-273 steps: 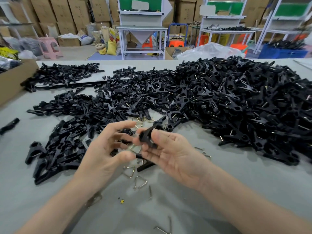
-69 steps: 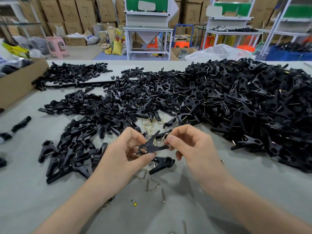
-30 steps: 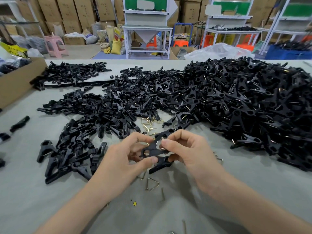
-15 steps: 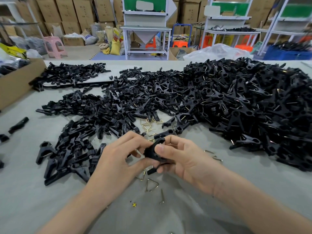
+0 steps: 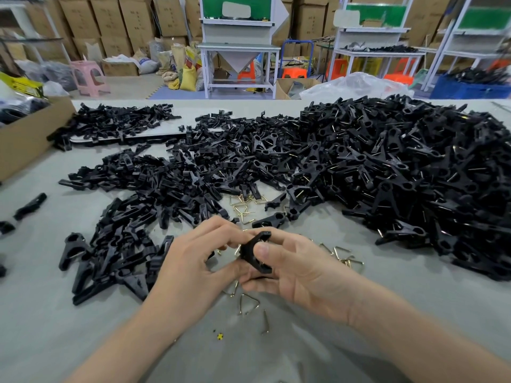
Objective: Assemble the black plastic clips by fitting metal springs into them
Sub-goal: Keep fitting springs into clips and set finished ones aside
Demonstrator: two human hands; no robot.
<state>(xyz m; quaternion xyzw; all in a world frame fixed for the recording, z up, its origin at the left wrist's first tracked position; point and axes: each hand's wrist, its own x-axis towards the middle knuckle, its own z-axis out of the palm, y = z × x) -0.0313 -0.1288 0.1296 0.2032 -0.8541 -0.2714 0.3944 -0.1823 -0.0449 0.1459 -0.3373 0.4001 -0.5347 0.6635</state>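
**Inspector:** Item in work?

**Operator:** One black plastic clip (image 5: pixel 254 254), held above the near middle of the desk (image 5: pixel 83 341). The left hand (image 5: pixel 193 261) pinches its left side. The right hand (image 5: pixel 301 269) has its thumb on top and fingers curled beneath. Both grips are closed on the clip.

**Inspector:** Spring fitted?

**Operator:** Cannot tell; the fingers cover the joint. I judge the seating step to be under way or close to done.

**Inspector:** Completed stock?

**Operator:** The big heap (image 5: pixel 401 167) across the right and far side shows metal glinting in many clips, so those look assembled.

**Inspector:** Outstanding?

**Operator:** A sizeable pile of bare clip halves (image 5: pixel 130 244) lies left of the hands. Loose metal springs (image 5: pixel 249 302) lie on the desk just nearer than the hands, with further springs (image 5: pixel 243 205) beyond them. On that evidence a good share is done, but much remains.
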